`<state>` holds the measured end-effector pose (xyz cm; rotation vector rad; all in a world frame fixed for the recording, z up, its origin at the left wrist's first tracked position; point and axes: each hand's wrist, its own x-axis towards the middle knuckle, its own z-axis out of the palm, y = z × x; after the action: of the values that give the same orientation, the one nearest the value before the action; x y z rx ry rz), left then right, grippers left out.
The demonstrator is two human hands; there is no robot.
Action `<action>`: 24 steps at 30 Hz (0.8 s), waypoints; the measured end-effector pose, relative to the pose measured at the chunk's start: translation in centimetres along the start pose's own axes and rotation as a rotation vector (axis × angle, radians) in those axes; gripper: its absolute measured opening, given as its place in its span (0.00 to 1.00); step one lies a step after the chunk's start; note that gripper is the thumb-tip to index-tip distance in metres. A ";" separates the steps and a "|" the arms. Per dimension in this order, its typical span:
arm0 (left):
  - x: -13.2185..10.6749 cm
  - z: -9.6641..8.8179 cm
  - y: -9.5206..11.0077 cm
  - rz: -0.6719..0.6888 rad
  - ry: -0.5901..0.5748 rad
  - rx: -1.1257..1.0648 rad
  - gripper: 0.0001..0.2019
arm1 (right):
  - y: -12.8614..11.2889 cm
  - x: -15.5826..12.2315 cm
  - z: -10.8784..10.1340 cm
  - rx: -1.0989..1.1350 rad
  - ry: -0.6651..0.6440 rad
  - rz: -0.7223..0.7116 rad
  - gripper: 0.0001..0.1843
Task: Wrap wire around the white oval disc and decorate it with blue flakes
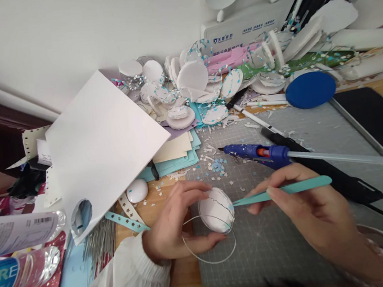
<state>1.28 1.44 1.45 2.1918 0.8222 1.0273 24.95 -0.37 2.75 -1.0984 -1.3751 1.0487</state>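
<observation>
My left hand (182, 221) is closed around a small round white foam piece (214, 211), thumb below and fingers above. A thin wire loop (211, 262) curves out from the piece, over the mat. My right hand (306, 209) pinches a pair of teal tweezers (294, 188). The tweezers' tips touch the right edge of the white piece, where a small light-blue bit shows. Just beyond the hands, tiny blue and white paper flowers (218, 164) are scattered on the grey cutting mat (244, 265).
A blue glue gun (256, 151) with a long glue stick lies behind my right hand. Many white foam discs (192, 76) are piled at the back. A white board (106, 138) leans over coloured paper on the left, near a plastic bottle (24, 272). A phone (375, 117) lies right.
</observation>
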 end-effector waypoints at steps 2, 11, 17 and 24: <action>0.0 0.0 0.1 -0.015 0.014 -0.001 0.33 | -0.2 0.1 -0.1 -0.064 0.040 -0.072 0.05; 0.1 0.3 -0.2 -0.057 0.194 -0.004 0.34 | 0.2 0.2 -0.3 -0.257 0.042 -0.426 0.17; 0.2 0.1 0.0 -0.124 0.217 0.036 0.32 | 0.6 0.0 -0.4 -0.484 -0.024 -0.596 0.18; 0.1 0.2 -0.2 -0.161 0.280 0.024 0.31 | 1.1 0.8 0.2 -0.584 -0.031 -0.668 0.14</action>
<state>1.40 1.56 1.24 1.9890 1.1216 1.2638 24.79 0.67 1.78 -0.9017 -1.9518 0.1761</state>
